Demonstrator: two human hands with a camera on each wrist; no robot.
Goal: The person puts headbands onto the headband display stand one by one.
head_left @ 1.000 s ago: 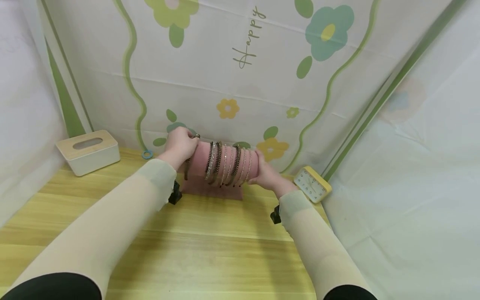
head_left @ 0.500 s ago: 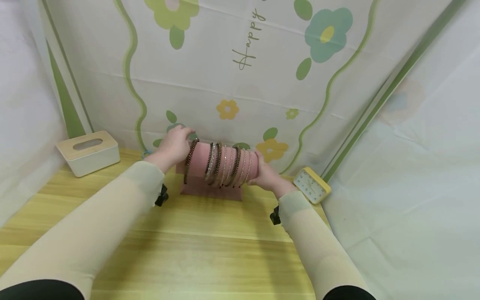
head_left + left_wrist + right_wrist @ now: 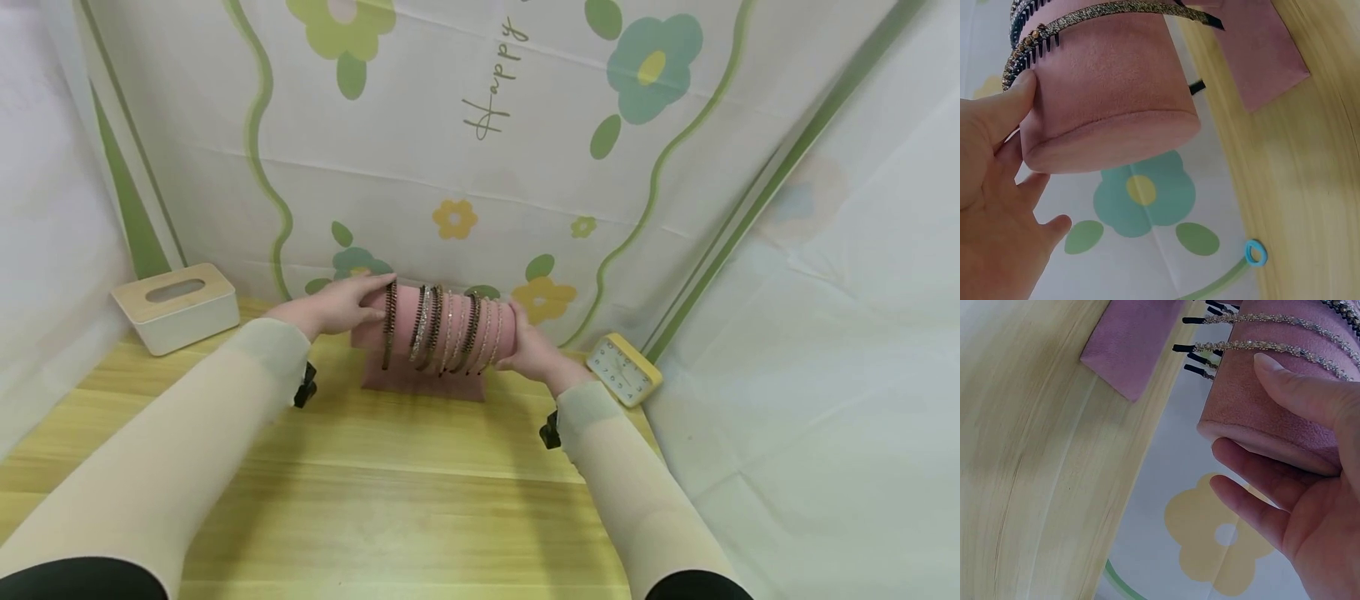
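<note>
A pink velvet headband stand (image 3: 406, 312) stands at the back of the table, its roll lying sideways above a flat base (image 3: 397, 377). Several beaded headbands (image 3: 427, 325) circle the roll. Toward its left end sits a dark bronze headband (image 3: 1122, 7) with comb teeth and black tips. My left hand (image 3: 333, 307) touches this headband's edge with the thumb; its other fingers reach past the roll's end. With the thumb on top and fingers at the end face, my right hand (image 3: 1319, 519) holds the roll's right end, beside a thin pale beaded headband (image 3: 1266, 345).
A white tissue box (image 3: 180, 315) with a wooden lid stands at the back left. At the right is a yellow alarm clock (image 3: 624, 370). A small blue ring (image 3: 1248, 253) lies near the table's back edge. A flowered cloth (image 3: 420, 142) hangs behind.
My left hand first pinched the dark headband at the roll's left end, then let go and drew back left. Now it touches the headband, which sits farther right. My right hand stays put.
</note>
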